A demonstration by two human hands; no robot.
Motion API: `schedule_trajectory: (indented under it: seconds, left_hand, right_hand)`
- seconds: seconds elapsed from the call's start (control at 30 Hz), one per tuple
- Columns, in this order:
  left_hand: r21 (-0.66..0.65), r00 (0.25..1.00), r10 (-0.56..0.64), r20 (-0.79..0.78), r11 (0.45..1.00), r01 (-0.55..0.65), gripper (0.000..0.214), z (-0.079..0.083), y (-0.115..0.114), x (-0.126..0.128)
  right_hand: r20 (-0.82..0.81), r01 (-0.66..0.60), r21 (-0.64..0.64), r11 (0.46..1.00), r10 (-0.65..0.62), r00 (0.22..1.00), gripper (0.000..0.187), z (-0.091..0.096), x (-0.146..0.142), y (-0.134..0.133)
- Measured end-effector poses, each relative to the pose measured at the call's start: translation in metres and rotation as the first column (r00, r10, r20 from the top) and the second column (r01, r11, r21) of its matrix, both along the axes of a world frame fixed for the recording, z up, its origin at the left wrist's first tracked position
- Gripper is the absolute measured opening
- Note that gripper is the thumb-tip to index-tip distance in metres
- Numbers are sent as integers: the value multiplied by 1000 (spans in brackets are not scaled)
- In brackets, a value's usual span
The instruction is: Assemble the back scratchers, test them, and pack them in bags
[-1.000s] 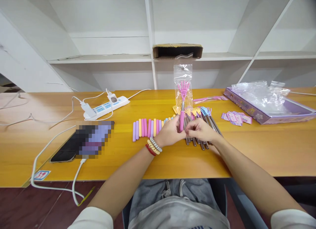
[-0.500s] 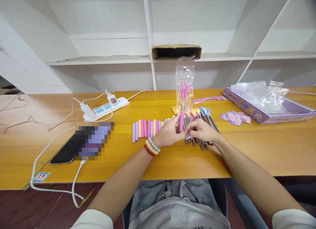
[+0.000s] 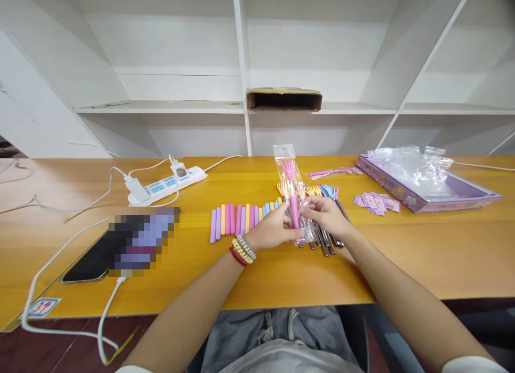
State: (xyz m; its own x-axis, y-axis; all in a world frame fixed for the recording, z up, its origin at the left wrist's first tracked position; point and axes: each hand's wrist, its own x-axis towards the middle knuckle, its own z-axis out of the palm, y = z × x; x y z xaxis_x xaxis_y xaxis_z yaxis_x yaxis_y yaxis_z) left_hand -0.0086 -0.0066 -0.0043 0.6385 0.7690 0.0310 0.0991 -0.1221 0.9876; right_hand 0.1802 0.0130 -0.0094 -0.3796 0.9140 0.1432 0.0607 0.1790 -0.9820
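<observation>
A pink back scratcher [image 3: 294, 204] with a hand-shaped head stands inside a clear plastic bag [image 3: 284, 152]. My left hand [image 3: 276, 224] is closed around the lower part of the bagged scratcher. Against the bag's right side, my right hand [image 3: 325, 216] pinches the loose film. Beneath and behind my hands lie several metal-rod scratcher pieces [image 3: 325, 247] with yellow, blue and purple hand heads, partly covered by my fingers. To the left, a row of coloured handle tubes [image 3: 227, 219] in purple, pink, yellow and blue lies side by side, its right end hidden.
A purple box tray [image 3: 436, 205] with clear bags sits at the right. Near it are small printed cards [image 3: 376, 202] and another bagged pink scratcher [image 3: 335, 173]. On the left lie a power strip [image 3: 171, 186], cables and a phone [image 3: 86, 255]. A cardboard box [image 3: 284, 100] rests on the shelf.
The bagged scratcher has come down and tilted slightly left. My right hand has shifted from the bag's bottom end up along its right side. The camera view has moved a little.
</observation>
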Motion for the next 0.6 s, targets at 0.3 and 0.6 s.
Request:
schedule_trajectory:
  seconds: [0.3,0.6]
  left_hand:
    - [-199,996,52,68,979,-37,57,5,2,2]
    - [-174,998,38,59,984,-27,48,7,1,1]
  right_hand:
    - [5,81,-110,991,-81,997,37,2,-4,-2]
    - [-11,48,-101,994,-49,999,39,0,-3,-2]
